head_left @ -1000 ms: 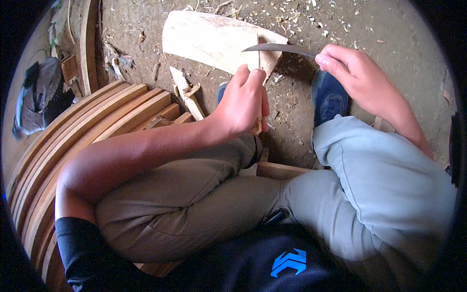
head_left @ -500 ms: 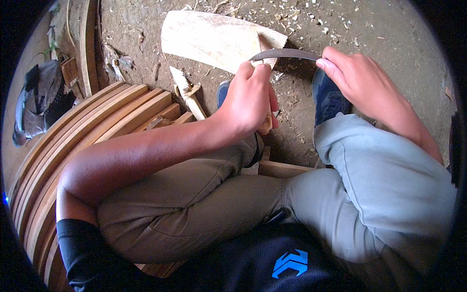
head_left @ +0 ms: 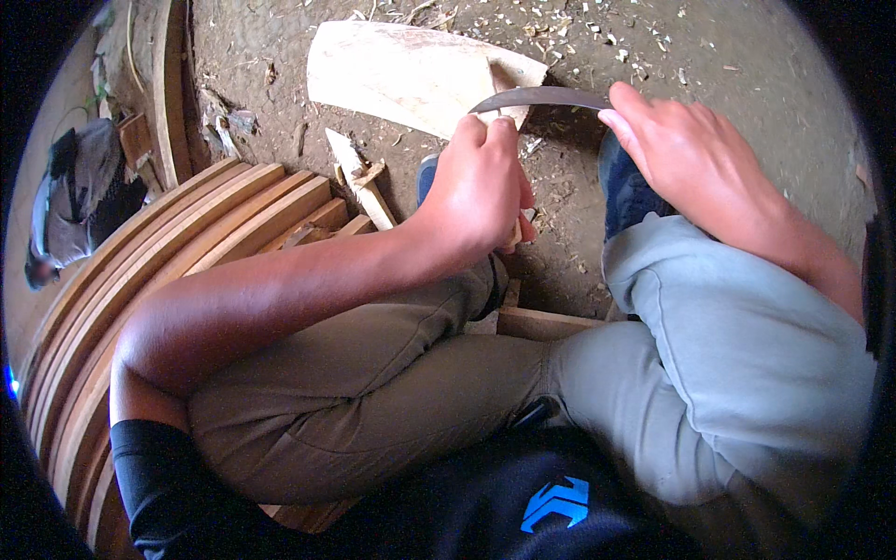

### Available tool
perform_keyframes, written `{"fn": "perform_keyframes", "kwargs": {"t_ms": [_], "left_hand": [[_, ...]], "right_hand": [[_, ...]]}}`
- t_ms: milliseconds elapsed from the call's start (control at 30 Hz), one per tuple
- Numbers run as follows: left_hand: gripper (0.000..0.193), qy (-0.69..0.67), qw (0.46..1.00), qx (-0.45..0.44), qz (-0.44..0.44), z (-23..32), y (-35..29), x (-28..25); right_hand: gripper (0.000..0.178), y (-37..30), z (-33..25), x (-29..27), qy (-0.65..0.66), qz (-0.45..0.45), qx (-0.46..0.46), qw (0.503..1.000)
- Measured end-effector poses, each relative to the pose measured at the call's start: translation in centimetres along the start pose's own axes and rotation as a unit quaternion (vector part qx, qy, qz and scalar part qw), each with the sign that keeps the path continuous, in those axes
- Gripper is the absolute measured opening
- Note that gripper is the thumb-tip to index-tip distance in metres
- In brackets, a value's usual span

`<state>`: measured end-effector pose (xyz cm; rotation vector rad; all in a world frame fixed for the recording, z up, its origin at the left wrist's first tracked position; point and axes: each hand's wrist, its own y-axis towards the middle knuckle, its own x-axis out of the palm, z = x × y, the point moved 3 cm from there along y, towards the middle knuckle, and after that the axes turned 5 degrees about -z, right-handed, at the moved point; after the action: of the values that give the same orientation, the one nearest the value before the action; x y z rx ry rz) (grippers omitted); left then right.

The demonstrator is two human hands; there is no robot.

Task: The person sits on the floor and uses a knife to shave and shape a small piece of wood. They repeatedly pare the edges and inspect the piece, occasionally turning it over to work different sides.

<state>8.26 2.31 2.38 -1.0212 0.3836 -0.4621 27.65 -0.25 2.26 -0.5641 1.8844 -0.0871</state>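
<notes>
A curved, dark grey knife blade point(head_left: 546, 97) bridges the gap between my two hands. At its right end my right hand point(head_left: 686, 154) is closed, thumb laid along the near side; any handle is hidden in the palm. My left hand point(head_left: 478, 182) makes a fist around a small piece of wood point(head_left: 512, 241), whose pale end shows below the fingers. The blade's tip lies just above the left thumb and knuckles. Whether the edge touches the wood there I cannot tell.
Beyond my hands a large pale carved block of wood point(head_left: 401, 73) lies on the dirt floor. A split wood scrap point(head_left: 359, 177) lies left of my shoe. Stacked curved planks point(head_left: 177, 233) fill the left. Shavings point(head_left: 644, 56) are scattered far off. Another person point(head_left: 79, 191) is at the far left.
My right hand and the blade have shifted slightly left and up, bringing the tip further over my left thumb. The left hand keeps nearly the same place.
</notes>
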Motion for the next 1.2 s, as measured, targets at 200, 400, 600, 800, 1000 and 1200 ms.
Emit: {"fn": "perform_keyframes", "kwargs": {"t_ms": [200, 400, 600, 800, 1000, 1200], "left_hand": [[0.031, 0.035, 0.997, 0.007, -0.068, 1.1, 0.0, 0.2], [0.034, -0.03, 0.999, -0.005, -0.01, 0.4, -0.2, 0.2], [0.035, -0.023, 0.999, -0.002, -0.035, 0.6, -0.1, 0.4], [0.037, -0.016, 1.0, -0.012, 0.005, 0.2, 0.2, 0.4], [0.034, -0.002, 1.0, 0.015, 0.01, 0.4, 0.0, 0.4], [0.032, -0.055, 0.998, -0.008, 0.003, 0.2, 0.2, -0.1]], "right_hand": [[0.025, 2.3, -0.9, 0.2, -0.016, 0.033, 0.002, 0.999], [0.029, 1.4, -0.7, -1.5, 0.021, -0.038, -0.002, 0.999], [0.025, -0.4, -0.5, -1.3, 0.029, -0.071, 0.041, 0.996], [0.023, 0.3, -0.6, -0.4, 0.029, -0.062, 0.02, 0.997], [0.031, 3.1, -1.5, 1.1, 0.022, -0.004, -0.004, 1.0], [0.027, 3.2, -1.1, 0.7, 0.062, -0.02, -0.017, 0.998]]}}
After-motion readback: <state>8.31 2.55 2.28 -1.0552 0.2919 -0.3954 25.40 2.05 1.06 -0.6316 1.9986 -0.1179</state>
